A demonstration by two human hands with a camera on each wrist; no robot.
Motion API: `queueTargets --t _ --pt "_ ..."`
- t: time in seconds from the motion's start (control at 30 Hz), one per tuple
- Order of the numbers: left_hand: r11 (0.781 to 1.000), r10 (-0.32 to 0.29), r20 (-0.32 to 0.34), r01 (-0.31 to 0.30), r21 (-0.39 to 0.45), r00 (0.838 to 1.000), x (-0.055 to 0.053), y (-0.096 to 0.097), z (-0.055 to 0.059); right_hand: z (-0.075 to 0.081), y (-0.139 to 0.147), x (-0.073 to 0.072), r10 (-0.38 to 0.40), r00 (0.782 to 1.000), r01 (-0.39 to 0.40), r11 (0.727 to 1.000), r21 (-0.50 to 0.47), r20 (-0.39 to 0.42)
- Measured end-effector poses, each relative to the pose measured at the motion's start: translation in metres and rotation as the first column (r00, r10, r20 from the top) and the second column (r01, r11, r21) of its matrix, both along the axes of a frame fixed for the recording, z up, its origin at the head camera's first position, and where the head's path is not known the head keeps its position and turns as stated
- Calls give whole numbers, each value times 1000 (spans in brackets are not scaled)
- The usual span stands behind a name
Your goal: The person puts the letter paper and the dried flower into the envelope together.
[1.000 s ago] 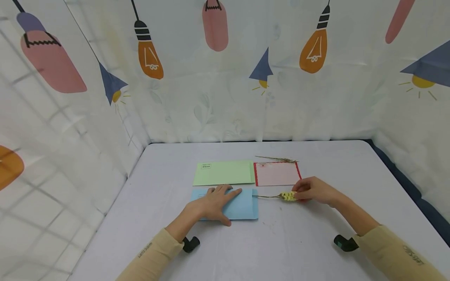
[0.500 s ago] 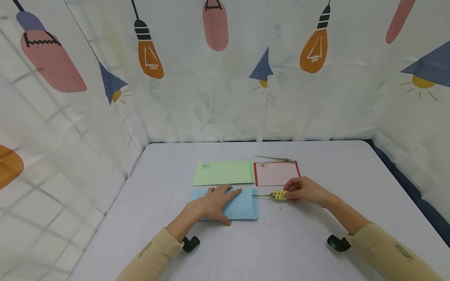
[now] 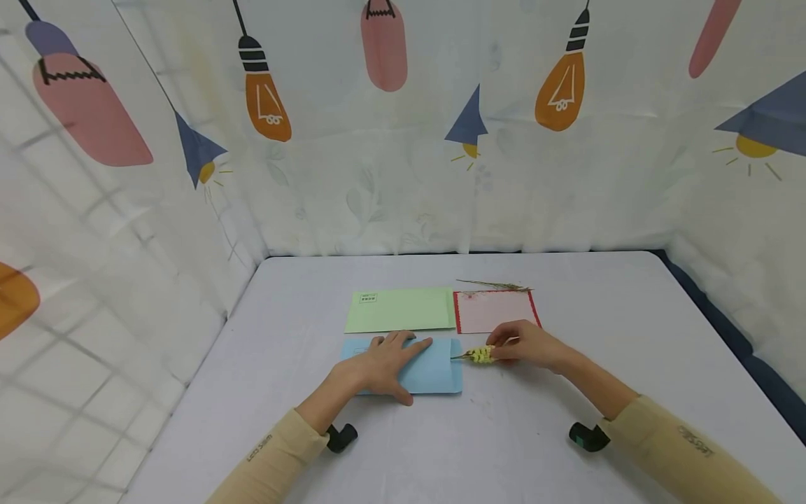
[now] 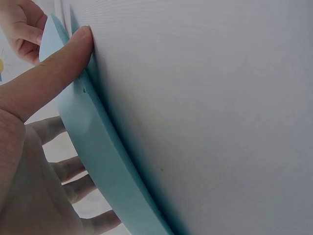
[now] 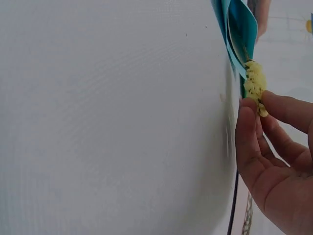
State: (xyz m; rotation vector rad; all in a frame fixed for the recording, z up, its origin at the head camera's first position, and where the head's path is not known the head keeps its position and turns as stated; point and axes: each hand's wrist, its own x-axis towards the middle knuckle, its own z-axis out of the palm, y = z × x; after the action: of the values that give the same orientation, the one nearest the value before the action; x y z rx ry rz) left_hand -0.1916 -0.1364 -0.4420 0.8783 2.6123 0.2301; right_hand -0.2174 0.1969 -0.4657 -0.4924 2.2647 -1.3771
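A light blue envelope (image 3: 437, 374) lies on the table, its mouth facing right. My left hand (image 3: 383, 365) rests on it with fingers spread; in the left wrist view the thumb (image 4: 61, 68) lies along the envelope's near edge. With thumb and fingertips, my right hand (image 3: 525, 344) pinches the head of a small yellow dried flower sprig (image 3: 481, 355). The sprig's thin stem runs into the mouth of the blue envelope. In the right wrist view the envelope (image 5: 247, 29) gapes open, with the yellow blossoms (image 5: 255, 81) right at its mouth.
Behind the blue envelope lies a green envelope (image 3: 403, 311). To its right is a pale pink card with a red edge (image 3: 494, 313). A thin dried sprig (image 3: 500, 285) lies along the card's far edge. The white table (image 3: 302, 301) meets a patterned curtain at the back.
My right hand has moved left with the yellow sprig, and more of its stem is inside the blue envelope. The left hand has stayed in place.
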Motion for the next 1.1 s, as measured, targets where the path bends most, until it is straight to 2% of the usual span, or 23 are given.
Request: queueTargets --t 0.2,0.5,1.1 --pt "1000 1 -4 -1 -3 1000 0 -1 -2 0 -10 0 21 1000 -21 1000 -18 6" --pt "1000 8 -5 -8 1 1000 -1 -1 -3 0 -25 3 -9 1000 9 1000 -5 23" --pt "1000 13 -5 -13 -9 1000 -2 0 -4 -6 -50 7 -8 998 8 1000 6 54"
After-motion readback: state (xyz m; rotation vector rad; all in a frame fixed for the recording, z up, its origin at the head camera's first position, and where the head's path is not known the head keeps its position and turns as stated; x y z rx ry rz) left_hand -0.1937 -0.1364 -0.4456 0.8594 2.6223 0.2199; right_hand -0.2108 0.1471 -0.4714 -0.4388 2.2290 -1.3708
